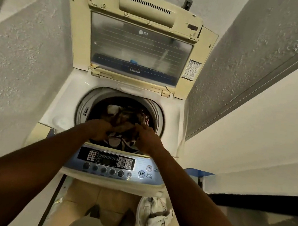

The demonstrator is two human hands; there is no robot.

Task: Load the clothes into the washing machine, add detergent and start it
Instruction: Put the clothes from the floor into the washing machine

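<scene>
a top-loading washing machine [121,84] stands with its lid [138,45] up. beyond both hands, its drum [120,113] holds mixed clothes [125,116]. the left hand [100,129] and right hand [146,137] are curled around a brownish garment [122,126] over the drum's near edge (loading step, likely). next: release it, then fetch the basket [154,214] laundry behind the right arm.

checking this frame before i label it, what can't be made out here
Head view only:
- Whether the left hand and right hand grip the clothes: motion blur, fingers buried in fabric.
- How full the drum is: hands and arms cover its near part.
- Control panel labels and display: too small.
- Contents of the basket on the floor: partly behind the right arm.
</scene>
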